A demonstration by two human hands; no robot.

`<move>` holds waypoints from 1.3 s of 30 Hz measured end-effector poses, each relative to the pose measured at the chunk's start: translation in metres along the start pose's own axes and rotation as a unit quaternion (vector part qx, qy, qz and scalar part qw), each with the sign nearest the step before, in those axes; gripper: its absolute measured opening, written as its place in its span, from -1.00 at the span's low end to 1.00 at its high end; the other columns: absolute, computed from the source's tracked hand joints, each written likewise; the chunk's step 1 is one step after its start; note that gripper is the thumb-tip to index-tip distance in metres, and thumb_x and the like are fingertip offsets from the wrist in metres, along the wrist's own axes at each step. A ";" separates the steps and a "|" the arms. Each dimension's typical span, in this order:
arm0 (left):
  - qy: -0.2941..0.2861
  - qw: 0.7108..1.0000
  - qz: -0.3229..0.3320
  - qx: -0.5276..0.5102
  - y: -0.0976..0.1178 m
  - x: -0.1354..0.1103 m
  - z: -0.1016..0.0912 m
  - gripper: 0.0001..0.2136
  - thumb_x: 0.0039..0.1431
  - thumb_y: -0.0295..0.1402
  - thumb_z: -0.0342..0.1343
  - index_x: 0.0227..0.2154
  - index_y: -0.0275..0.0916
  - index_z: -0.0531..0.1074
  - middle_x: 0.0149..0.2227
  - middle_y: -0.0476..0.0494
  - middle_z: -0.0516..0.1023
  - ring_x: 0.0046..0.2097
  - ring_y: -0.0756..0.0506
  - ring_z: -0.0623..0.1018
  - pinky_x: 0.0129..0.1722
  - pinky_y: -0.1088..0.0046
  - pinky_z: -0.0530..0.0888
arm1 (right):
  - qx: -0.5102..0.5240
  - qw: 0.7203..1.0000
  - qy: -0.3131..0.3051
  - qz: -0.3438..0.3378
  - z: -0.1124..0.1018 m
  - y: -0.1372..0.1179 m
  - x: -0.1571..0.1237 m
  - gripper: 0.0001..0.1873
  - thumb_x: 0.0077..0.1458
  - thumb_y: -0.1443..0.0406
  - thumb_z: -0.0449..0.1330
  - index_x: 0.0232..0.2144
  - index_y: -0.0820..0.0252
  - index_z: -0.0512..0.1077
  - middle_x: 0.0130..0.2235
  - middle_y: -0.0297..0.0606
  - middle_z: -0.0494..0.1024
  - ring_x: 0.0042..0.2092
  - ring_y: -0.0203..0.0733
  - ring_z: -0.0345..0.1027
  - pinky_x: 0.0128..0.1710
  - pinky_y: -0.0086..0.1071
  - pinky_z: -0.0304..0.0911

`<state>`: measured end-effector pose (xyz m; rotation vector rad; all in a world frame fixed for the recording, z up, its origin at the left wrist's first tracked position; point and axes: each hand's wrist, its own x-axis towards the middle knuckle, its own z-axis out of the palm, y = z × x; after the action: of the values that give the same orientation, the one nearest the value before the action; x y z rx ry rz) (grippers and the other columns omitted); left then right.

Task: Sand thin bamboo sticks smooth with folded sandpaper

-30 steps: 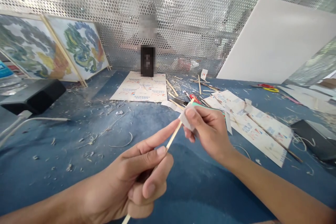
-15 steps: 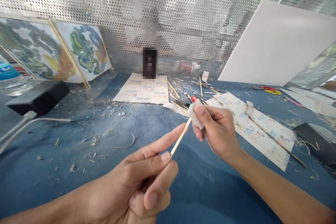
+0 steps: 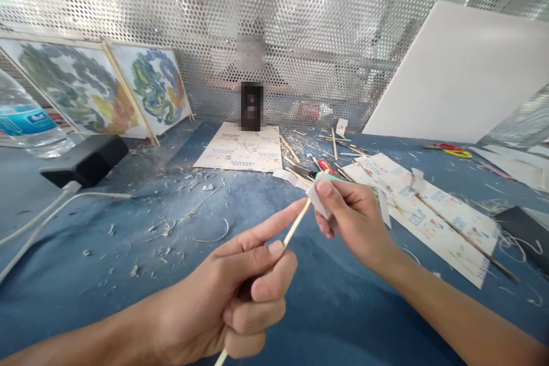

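My left hand [image 3: 240, 291] is closed round a thin bamboo stick [image 3: 295, 223], index finger stretched along it and thumb pressed on it. The stick runs up and to the right into my right hand [image 3: 354, 217]. That hand pinches a small folded piece of white sandpaper [image 3: 316, 201] around the stick's upper end. Both hands hover over the blue cloth-covered table [image 3: 128, 274].
Printed paper strips [image 3: 433, 211] with a stick glued on lie to the right, another printed sheet [image 3: 244, 148] at the back. Loose sticks, shavings and a red-handled knife [image 3: 326, 166] lie behind my hands. Two painted panels [image 3: 124, 88], a water bottle [image 3: 26, 123], a black box [image 3: 86, 160] and its cable stand left; a white board [image 3: 458, 74] and scissors [image 3: 450, 150] stand right.
The head view shifted a little, so everything slid rightward and the bottle came into view. My right hand slid slightly along the stick with the sandpaper; the grip of both hands is unchanged.
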<state>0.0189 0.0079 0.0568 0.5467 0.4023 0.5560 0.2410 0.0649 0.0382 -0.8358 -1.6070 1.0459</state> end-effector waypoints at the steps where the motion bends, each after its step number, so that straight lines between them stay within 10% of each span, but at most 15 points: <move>1: 0.002 1.000 -0.003 0.002 0.000 0.000 0.000 -0.62 0.45 -0.32 0.03 0.21 0.23 0.45 -0.49 0.16 0.18 -0.64 0.17 -0.04 -0.72 0.76 0.05 | -0.005 1.000 -0.013 -0.003 0.001 -0.002 -0.001 -0.48 0.41 0.03 0.16 -0.55 0.15 0.44 -0.63 -0.40 0.38 -0.63 -0.36 0.23 -0.62 -0.42 0.13; 17: -0.019 0.999 -0.006 0.048 0.000 0.000 -0.002 -0.63 0.47 -0.30 -0.01 0.19 0.27 0.46 -0.45 0.11 0.34 -0.69 0.18 0.04 -0.74 0.69 0.03 | -0.022 0.999 -0.026 -0.023 0.002 -0.010 -0.007 -0.55 0.43 0.07 0.15 -0.47 0.13 0.53 -0.62 -0.42 0.39 -0.63 -0.40 0.24 -0.62 -0.47 0.13; 24: -0.012 0.996 0.015 0.082 -0.003 -0.001 -0.001 -0.43 0.48 -0.31 -0.08 0.48 -0.05 -0.05 -0.59 0.11 0.37 -0.72 0.12 0.05 -0.75 0.67 0.05 | -0.022 0.999 -0.033 -0.024 0.002 -0.011 -0.009 -0.54 0.44 0.09 0.14 -0.48 0.15 0.52 -0.61 -0.44 0.38 -0.61 -0.42 0.24 -0.59 -0.49 0.15; 34: -0.047 0.998 -0.004 0.031 -0.002 -0.001 -0.006 -0.64 0.46 -0.26 0.04 0.20 0.30 0.43 -0.52 0.18 0.02 -0.61 0.12 -0.06 -0.68 0.77 0.05 | -0.018 0.999 -0.012 -0.029 0.007 -0.009 -0.010 -0.50 0.43 0.08 0.14 -0.53 0.17 0.46 -0.64 -0.44 0.38 -0.62 -0.41 0.22 -0.60 -0.49 0.13; 39: -0.027 0.999 0.003 0.018 -0.002 -0.001 -0.007 -0.66 0.46 -0.30 0.02 0.15 0.28 0.50 -0.53 0.19 -0.03 -0.61 0.13 -0.10 -0.68 0.79 0.08 | -0.031 0.994 -0.101 0.021 0.011 -0.003 -0.014 -0.57 0.43 0.05 0.14 -0.36 0.18 0.58 -0.62 -0.42 0.40 -0.60 -0.38 0.25 -0.61 -0.49 0.12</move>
<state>0.0158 0.0086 0.0506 0.5971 0.3604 0.5384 0.2336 0.0483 0.0340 -0.8298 -1.8073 1.1452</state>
